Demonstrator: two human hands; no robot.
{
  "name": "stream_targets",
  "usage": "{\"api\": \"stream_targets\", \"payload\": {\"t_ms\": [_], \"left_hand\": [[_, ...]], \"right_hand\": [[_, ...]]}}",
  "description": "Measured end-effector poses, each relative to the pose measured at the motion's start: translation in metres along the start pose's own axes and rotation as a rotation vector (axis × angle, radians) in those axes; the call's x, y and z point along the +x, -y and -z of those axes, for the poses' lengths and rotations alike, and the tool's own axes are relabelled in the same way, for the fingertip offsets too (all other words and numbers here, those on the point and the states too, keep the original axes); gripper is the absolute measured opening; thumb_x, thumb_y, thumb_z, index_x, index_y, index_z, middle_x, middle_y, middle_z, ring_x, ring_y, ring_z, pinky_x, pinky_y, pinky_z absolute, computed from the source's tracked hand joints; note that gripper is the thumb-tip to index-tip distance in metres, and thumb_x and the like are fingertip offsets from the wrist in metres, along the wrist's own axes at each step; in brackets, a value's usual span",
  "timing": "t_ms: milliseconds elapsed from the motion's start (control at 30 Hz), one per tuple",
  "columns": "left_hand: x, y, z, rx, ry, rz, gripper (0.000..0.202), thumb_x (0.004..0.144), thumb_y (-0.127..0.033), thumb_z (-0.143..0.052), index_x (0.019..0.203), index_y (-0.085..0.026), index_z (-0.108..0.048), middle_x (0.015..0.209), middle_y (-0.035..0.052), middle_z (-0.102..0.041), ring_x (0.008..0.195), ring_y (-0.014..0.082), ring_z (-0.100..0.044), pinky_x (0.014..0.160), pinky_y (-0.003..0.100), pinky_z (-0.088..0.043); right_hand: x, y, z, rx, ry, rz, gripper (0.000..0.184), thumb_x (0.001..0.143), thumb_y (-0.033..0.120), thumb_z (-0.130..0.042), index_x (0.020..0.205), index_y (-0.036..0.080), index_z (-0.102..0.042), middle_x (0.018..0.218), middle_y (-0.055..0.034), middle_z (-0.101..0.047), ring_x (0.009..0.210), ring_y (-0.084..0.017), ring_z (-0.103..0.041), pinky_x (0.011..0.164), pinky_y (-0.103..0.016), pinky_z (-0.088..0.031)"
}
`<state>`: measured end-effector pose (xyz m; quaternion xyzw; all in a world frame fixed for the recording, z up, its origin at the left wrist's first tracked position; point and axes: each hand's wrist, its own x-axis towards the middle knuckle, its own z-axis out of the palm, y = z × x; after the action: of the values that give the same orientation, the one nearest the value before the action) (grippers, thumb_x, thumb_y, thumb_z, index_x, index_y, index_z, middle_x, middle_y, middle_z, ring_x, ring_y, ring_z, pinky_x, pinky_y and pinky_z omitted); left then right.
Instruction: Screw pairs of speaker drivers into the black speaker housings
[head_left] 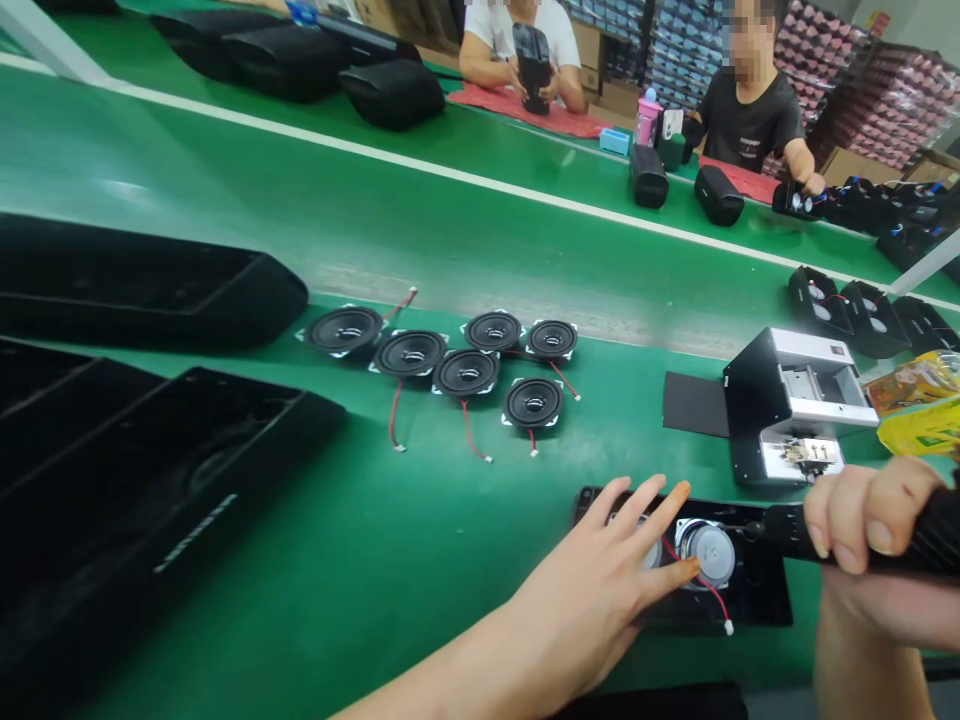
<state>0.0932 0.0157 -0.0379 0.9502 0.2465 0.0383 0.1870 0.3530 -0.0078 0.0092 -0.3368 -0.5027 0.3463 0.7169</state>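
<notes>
My left hand (619,555) lies with its fingers spread over a black speaker panel (761,590), partly covering one speaker driver. A second speaker driver (711,556) shows its round grey back beside my thumb, with a red wire ending in a white plug. My right hand (874,525) is wrapped round a black electric screwdriver (791,530), held nearly level. Its thin bit points left and reaches the corner of the second driver; a screw there is too small to make out.
Several loose speaker drivers (466,372) with red wires lie on the green table (420,520). A silver and black screw feeder (795,400) stands at right, near a yellow packet (922,410). Large black speaker housings (187,490) fill the left. Two people (750,120) work across the table.
</notes>
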Motion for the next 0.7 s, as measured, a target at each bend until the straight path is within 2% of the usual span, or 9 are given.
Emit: {"api": "stream_targets", "payload": {"t_ms": [100, 167, 233, 333, 433, 567, 700], "left_hand": [[0.001, -0.001, -0.003, 0.017, -0.021, -0.009, 0.071, 0.1, -0.038, -0.082, 0.167, -0.04, -0.059, 0.191, 0.0191, -0.031, 0.172, 0.0472, -0.041, 0.133, 0.071, -0.042], [0.001, -0.001, -0.005, 0.018, -0.032, -0.009, 0.073, 0.099, -0.038, -0.082, 0.168, -0.04, -0.059, 0.191, 0.0174, -0.031, 0.171, 0.0462, -0.041, 0.134, 0.071, -0.04], [0.001, 0.0, -0.006, 0.015, -0.03, -0.012, 0.071, 0.1, -0.04, -0.081, 0.168, -0.04, -0.059, 0.191, 0.0173, -0.032, 0.171, 0.0457, -0.042, 0.134, 0.071, -0.04], [0.003, 0.001, -0.004, 0.018, -0.013, -0.015, 0.07, 0.102, -0.042, -0.079, 0.169, -0.04, -0.058, 0.191, 0.0177, -0.032, 0.171, 0.0445, -0.042, 0.135, 0.069, -0.039], [0.005, 0.0, -0.002, 0.026, 0.006, -0.012, 0.071, 0.102, -0.046, -0.08, 0.169, -0.041, -0.058, 0.191, 0.0173, -0.031, 0.172, 0.044, -0.042, 0.135, 0.068, -0.038], [0.005, -0.001, -0.001, 0.041, 0.011, -0.011, 0.072, 0.101, -0.047, -0.081, 0.169, -0.04, -0.058, 0.191, 0.018, -0.031, 0.172, 0.0439, -0.041, 0.135, 0.069, -0.037], [0.003, -0.001, -0.002, 0.051, -0.014, -0.02, 0.071, 0.101, -0.046, -0.081, 0.168, -0.038, -0.059, 0.191, 0.0195, -0.032, 0.171, 0.0447, -0.042, 0.134, 0.07, -0.038]], "right_hand": [[0.008, -0.01, -0.031, 0.061, 0.057, 0.01, 0.046, 0.113, 0.065, -0.054, 0.132, 0.033, -0.08, 0.064, 0.0059, -0.057, 0.04, -0.011, -0.043, 0.044, -0.025, -0.047], [0.013, -0.015, -0.047, 0.097, 0.087, -0.038, 0.037, 0.115, 0.052, -0.053, 0.123, 0.033, -0.083, 0.063, 0.0048, -0.061, 0.041, -0.012, -0.05, 0.043, -0.023, -0.05], [0.015, -0.02, -0.056, 0.128, 0.113, -0.074, 0.03, 0.112, 0.047, -0.06, 0.114, 0.032, -0.086, 0.061, 0.0044, -0.061, 0.041, -0.013, -0.053, 0.042, -0.023, -0.051], [0.016, -0.025, -0.059, 0.144, 0.116, -0.123, 0.025, 0.106, 0.05, -0.07, 0.117, 0.036, -0.088, 0.059, 0.0054, -0.061, 0.039, -0.013, -0.052, 0.039, -0.023, -0.05], [0.016, -0.031, -0.059, 0.141, 0.091, -0.144, 0.027, 0.103, 0.054, -0.073, 0.121, 0.039, -0.087, 0.059, 0.0066, -0.063, 0.037, -0.013, -0.052, 0.038, -0.022, -0.049], [0.015, -0.037, -0.06, 0.117, 0.069, -0.159, 0.044, 0.097, 0.072, -0.074, 0.108, 0.032, -0.086, 0.058, 0.0063, -0.063, 0.036, -0.012, -0.052, 0.038, -0.024, -0.047], [0.014, -0.041, -0.059, 0.078, 0.057, -0.182, 0.055, 0.092, 0.082, -0.075, 0.097, 0.027, -0.079, 0.057, 0.0065, -0.061, 0.036, -0.013, -0.05, 0.037, -0.025, -0.045]]}}
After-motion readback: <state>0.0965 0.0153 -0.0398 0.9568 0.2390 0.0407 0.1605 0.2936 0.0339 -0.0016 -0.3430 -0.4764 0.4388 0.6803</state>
